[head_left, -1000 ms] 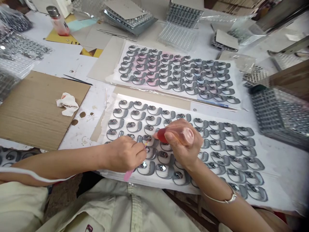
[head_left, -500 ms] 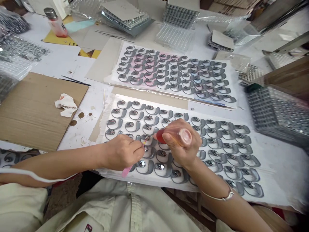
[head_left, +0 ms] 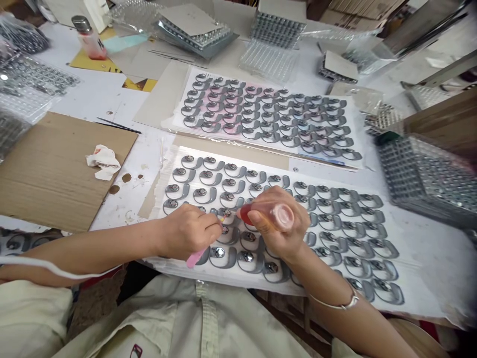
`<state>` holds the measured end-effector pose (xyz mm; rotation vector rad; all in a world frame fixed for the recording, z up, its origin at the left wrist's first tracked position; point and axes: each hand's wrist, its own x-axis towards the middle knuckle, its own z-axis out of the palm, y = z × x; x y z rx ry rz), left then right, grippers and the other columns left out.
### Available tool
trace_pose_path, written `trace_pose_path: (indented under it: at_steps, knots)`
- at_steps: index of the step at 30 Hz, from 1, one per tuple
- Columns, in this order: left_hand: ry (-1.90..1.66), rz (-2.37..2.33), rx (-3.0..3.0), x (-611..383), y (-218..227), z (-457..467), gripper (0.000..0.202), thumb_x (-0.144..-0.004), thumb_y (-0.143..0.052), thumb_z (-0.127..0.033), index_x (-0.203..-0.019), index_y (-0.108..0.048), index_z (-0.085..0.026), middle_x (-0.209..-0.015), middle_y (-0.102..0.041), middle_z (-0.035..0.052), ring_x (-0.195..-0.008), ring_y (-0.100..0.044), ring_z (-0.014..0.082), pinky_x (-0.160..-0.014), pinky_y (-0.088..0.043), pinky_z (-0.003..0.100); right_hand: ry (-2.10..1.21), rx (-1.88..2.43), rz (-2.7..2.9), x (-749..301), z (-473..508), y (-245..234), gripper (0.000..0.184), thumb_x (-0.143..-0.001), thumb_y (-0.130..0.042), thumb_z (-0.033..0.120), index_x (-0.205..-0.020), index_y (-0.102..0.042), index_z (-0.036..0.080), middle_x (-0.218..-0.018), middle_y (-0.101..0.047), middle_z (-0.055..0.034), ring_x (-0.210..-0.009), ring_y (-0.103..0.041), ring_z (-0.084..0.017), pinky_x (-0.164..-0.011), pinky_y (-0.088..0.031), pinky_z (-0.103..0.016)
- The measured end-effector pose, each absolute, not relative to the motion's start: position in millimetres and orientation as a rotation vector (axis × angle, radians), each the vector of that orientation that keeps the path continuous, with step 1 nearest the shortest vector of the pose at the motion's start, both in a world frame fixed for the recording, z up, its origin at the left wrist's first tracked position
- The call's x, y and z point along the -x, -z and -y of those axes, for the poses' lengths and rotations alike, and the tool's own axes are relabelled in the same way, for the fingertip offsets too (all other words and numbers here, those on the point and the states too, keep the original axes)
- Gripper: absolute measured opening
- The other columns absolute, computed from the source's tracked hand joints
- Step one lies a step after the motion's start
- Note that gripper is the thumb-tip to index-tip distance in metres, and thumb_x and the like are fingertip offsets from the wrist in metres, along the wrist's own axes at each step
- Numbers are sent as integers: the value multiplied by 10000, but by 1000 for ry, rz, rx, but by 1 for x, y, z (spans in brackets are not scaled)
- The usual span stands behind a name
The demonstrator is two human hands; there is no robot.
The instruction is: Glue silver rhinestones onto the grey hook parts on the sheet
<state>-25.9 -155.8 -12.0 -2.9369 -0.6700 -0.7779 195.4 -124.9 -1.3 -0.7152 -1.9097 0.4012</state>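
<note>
My left hand point(head_left: 190, 231) is closed round a thin pink stick point(head_left: 195, 257), whose yellow tip touches a grey curved piece with a round metal centre point(head_left: 226, 214) on the near white sheet point(head_left: 421, 278). My right hand point(head_left: 281, 226) grips a small bottle of red liquid point(head_left: 266, 214), tilted with its nozzle end pointing left at the same piece. Several rows of these grey pieces cover the near sheet. A second sheet point(head_left: 179, 117) behind it holds several more rows.
A brown cardboard sheet point(head_left: 52, 169) with a crumpled tissue point(head_left: 102, 160) lies at the left. A second red-liquid bottle point(head_left: 86, 37) stands at the far left. Clear plastic trays of small parts point(head_left: 428, 174) sit at the right, back and left.
Both hands keep their grip and have shifted only slightly upward on the sheet; the view has drifted a little.
</note>
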Motion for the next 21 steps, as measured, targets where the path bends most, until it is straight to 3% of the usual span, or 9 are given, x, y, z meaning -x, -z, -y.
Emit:
trace_pose_path:
  at_steps: [11,21]
  knots:
    - [855,689,2956,26,10,154,119,-822,-508,-73,-765,-599,-124,-712,-653,48,-548,-591,129,-460,-475,235,-388,707,1963,-195,128,-2,113,-788,-681,183,-879,-614,191,-696,-653,-33,-603,-567,-162,-525,-480,-316]
    - [828,724,2992,29,11,151,121,-840,-485,-101,-804,-596,-137,-728,-653,55,-576,-593,124,-502,-498,211,-335,680,1938,-196,127,-2,99,-794,-678,196,-869,-614,183,-701,-641,-30,-597,-558,-160,-521,-475,-322]
